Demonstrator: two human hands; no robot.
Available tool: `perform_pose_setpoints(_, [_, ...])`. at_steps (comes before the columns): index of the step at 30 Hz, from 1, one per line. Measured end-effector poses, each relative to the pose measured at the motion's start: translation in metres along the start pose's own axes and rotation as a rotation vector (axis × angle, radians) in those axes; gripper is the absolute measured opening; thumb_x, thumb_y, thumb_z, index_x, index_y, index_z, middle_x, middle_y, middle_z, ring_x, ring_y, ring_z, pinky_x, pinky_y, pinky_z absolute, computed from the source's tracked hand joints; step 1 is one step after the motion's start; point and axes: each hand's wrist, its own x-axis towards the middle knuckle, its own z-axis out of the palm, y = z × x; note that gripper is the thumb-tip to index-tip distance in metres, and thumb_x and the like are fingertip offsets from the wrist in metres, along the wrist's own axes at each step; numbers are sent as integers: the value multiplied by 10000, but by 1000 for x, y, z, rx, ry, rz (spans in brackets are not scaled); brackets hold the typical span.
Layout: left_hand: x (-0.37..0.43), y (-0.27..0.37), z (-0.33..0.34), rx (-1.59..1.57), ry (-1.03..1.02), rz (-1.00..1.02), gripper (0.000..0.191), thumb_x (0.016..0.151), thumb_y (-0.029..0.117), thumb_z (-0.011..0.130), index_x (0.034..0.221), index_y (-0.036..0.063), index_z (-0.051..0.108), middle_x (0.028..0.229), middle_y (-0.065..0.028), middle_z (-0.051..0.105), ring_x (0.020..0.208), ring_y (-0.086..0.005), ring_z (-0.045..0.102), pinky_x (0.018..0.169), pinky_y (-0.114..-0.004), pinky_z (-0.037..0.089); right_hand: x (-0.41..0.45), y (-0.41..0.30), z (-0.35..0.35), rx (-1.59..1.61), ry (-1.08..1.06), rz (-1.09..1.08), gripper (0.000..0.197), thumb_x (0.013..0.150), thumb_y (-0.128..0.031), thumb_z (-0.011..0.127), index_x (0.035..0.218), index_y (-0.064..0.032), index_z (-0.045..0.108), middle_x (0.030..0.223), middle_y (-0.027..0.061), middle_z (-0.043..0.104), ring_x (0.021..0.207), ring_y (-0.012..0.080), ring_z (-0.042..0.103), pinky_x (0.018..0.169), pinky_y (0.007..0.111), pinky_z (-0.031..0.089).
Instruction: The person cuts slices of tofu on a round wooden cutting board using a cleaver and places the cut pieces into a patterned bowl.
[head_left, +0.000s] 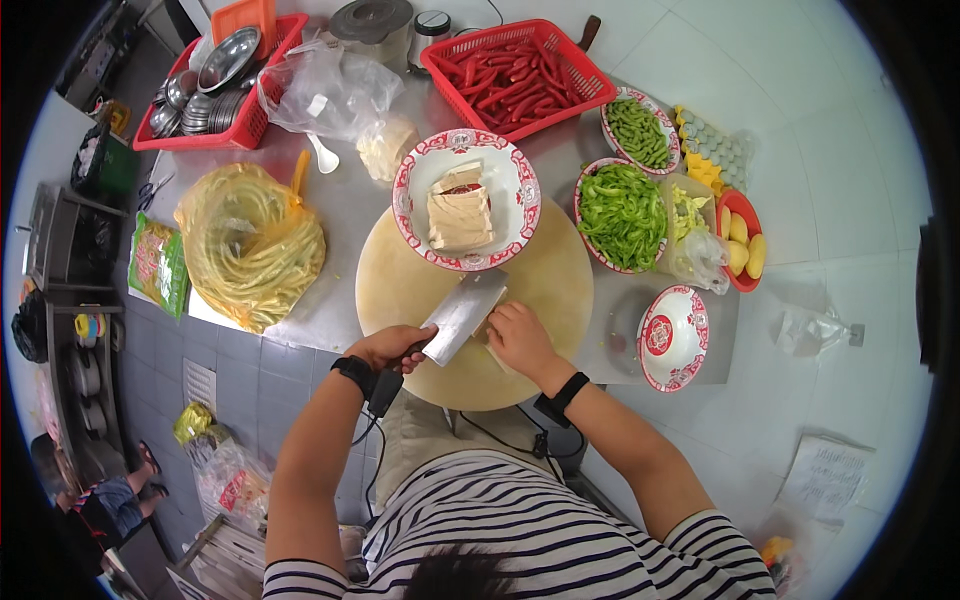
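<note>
My left hand (397, 348) grips the dark handle of a broad cleaver (465, 313), its blade pointing up and to the right over the round cutting board (551, 322). Against the blade's right side, my right hand (517, 335) rests with bent fingers on a pale piece of food (501, 355), mostly hidden under the fingers; it looks like the sliced pale slabs in the bowl. Those pale slabs, probably tofu (460, 217), lie in a red-patterned white bowl (405, 196) at the board's far edge.
Left on the metal table (345, 277) is a yellow bag of long pale strands (251, 247). Beyond stand a red basket of metal bowls (255, 124) and a red basket of red chillies (487, 127). On the right are a bowl of sliced green peppers (622, 217) and a tilted patterned bowl (686, 352).
</note>
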Motion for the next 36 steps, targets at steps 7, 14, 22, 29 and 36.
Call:
perform_pose_setpoints(7, [3,-3,0,1,-6,-9,454,1081,522,555,796,176,487,633,78,454,494,-36,374,466,-212,337,5,1,7,-85,-29,21,123,824,-152,684,811,-38,641,879,118,640,920,322,599,880,449,507])
perform_pose_setpoints(14, [-18,-2,13,48,28,-2,466,1059,538,589,793,162,524,629,66,483,505,-48,407,476,-237,363,-6,1,6,-203,-179,85,178,821,-200,671,762,-41,726,839,106,670,930,301,601,889,448,506])
perform_pose_setpoints(22, [-117,-48,21,519,535,243,362,1045,369,623,944,23,659,664,-37,593,563,-159,560,534,-322,447,-12,9,-2,-200,-112,86,220,833,-240,654,744,-63,748,804,99,690,909,288,639,1001,461,479])
perform_pose_setpoints(29, [-64,-49,45,1161,1034,560,297,1001,217,591,1259,131,709,892,-226,716,836,-424,704,745,-533,558,-2,6,6,-223,-180,14,215,849,-241,642,736,-90,746,793,87,695,833,275,660,927,446,475])
perform_pose_setpoints(36, [-35,-29,63,1271,1003,558,297,1006,232,583,1262,172,720,845,-200,706,792,-390,710,731,-506,573,-5,8,10,-150,-134,-8,220,848,-241,641,748,-75,746,797,84,696,879,273,665,949,425,482])
